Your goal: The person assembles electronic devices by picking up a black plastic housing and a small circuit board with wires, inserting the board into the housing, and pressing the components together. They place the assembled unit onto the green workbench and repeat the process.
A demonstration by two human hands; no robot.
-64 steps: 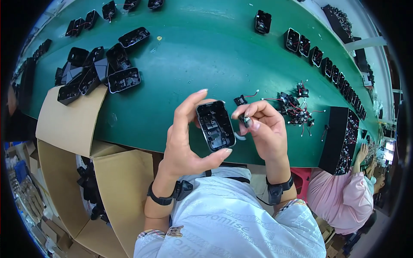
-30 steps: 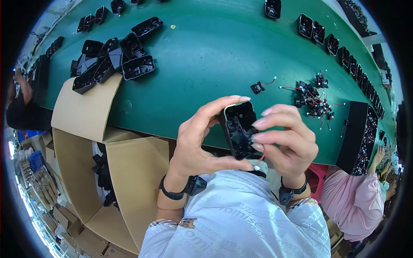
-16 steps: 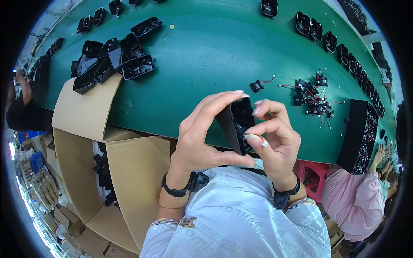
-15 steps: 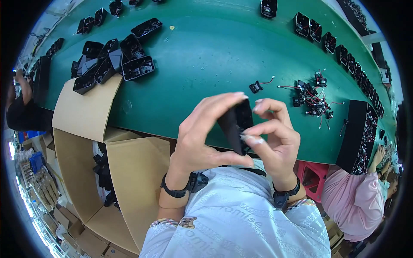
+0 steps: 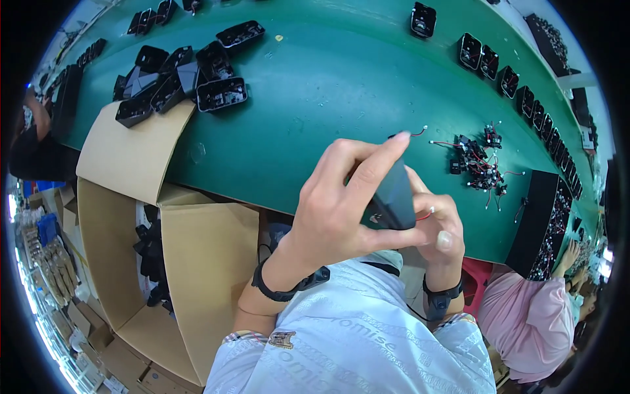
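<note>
A black plastic housing [image 5: 396, 200] is gripped in my left hand [image 5: 344, 197], thumb along its lower end and fingertips at its upper end. Its smooth outer face is turned up and leftward. Curled at the far side of the housing is my right hand [image 5: 443, 223]; whatever its fingers grip there is hidden. A short red wire [image 5: 425, 215] with a white plug pokes out beside those fingers. Just beyond my left fingertips, a small black part's red lead [image 5: 418, 133] shows on the green table. A pile of small black wired parts [image 5: 482, 161] lies farther right.
Open black housings [image 5: 222, 95] are heaped at the left of the green table [image 5: 315, 85]. More housings [image 5: 470, 51] line its far and right edges. An open cardboard box [image 5: 210, 262] stands at my left. A black bin [image 5: 535, 220] of small parts and another person [image 5: 525, 315] are at right.
Both hands and the housing have shifted slightly right. The housing has turned so its outer face shows instead of its open side. A red wire has come into view by my right fingers.
</note>
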